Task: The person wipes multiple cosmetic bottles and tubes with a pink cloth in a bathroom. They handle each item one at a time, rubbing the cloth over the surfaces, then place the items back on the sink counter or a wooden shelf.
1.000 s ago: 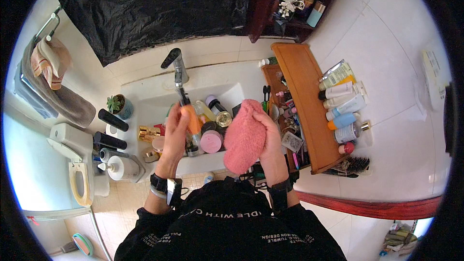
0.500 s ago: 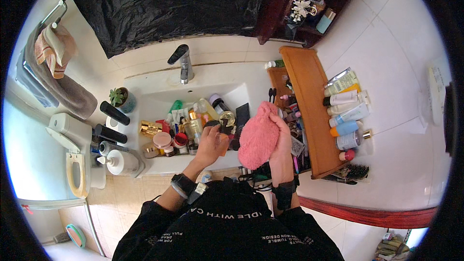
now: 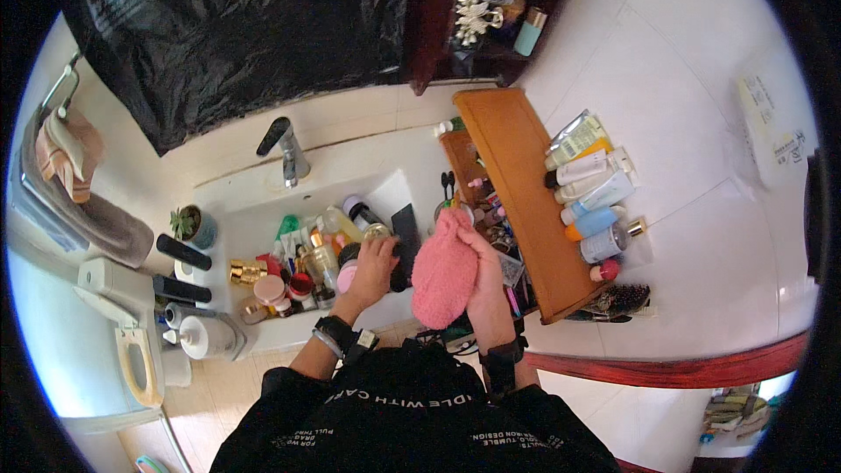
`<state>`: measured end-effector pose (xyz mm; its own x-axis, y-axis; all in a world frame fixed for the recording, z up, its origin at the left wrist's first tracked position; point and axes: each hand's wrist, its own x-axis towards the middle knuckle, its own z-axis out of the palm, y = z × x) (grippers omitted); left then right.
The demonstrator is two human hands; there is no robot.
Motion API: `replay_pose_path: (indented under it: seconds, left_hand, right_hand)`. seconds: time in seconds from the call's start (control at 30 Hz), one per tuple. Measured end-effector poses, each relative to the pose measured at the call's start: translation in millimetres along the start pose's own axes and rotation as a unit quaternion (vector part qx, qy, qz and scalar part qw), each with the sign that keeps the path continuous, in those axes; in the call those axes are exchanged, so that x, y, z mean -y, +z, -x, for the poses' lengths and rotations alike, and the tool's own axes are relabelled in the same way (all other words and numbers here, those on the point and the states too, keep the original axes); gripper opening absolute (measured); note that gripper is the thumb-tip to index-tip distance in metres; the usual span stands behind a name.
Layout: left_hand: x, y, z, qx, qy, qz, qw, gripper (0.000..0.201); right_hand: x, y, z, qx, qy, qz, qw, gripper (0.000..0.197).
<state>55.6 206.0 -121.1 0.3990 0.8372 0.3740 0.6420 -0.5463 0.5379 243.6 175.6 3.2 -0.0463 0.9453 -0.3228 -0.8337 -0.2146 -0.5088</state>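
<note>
Swung with the head, the whole scene sits farther left and lower in the frame than half a second ago; against the sink (image 3: 390,190), the left hand (image 3: 375,270) has moved toward the right end of the basin, while the right hand (image 3: 484,276) has kept its hold on a pink fleecy cloth (image 3: 442,276). That cloth lies just right of the frame's centre; its long axis runs nearly upright, leaning a little to the right at the top; its narrow, gathered end points to the upper edge of the frame, and its broad, rounded end to the lower edge; the right thumb presses on its upper right side, with the other fingers mostly hidden behind it.

Near the centre, the left hand is half curled, back upward, its fingertips reaching down among the cosmetics; whether they grip anything I cannot tell. Just above its fingers shows a gold-topped round jar (image 3: 375,231); to its right stands a slim black box (image 3: 403,232); at its left edge a pink-lidded jar (image 3: 347,278) is partly covered; the faucet (image 3: 289,162) is up and left of it; a brown cosmetics organizer (image 3: 517,210) slants right of centre, beyond the cloth.
</note>
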Motion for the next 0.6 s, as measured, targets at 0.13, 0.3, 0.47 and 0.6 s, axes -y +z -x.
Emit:
replay_pose_path:
  seconds: [0.13,0.3,0.47,0.6]
  left_hand:
    - [1.4,8.7,1.2,0.080,-0.002,0.027,0.996,0.054]
    - [6.7,14.1,-3.0,0.106,-0.016,0.064,0.992,0.063]
    - [7.6,7.3,-9.3,0.141,-0.039,0.100,0.984,0.068]
    - [13.2,3.3,-17.4,0.228,-0.110,0.118,0.960,0.071]
  right_hand:
    - [5.1,-0.5,-1.0,0.004,0.002,0.005,1.000,0.032]
    - [17.2,1.3,-1.4,-0.010,0.027,-0.001,1.000,0.028]
    - [28.8,1.4,-5.2,0.017,0.053,-0.030,0.998,0.029]
    - [39.7,0.4,-5.7,0.016,0.060,-0.028,0.998,0.031]
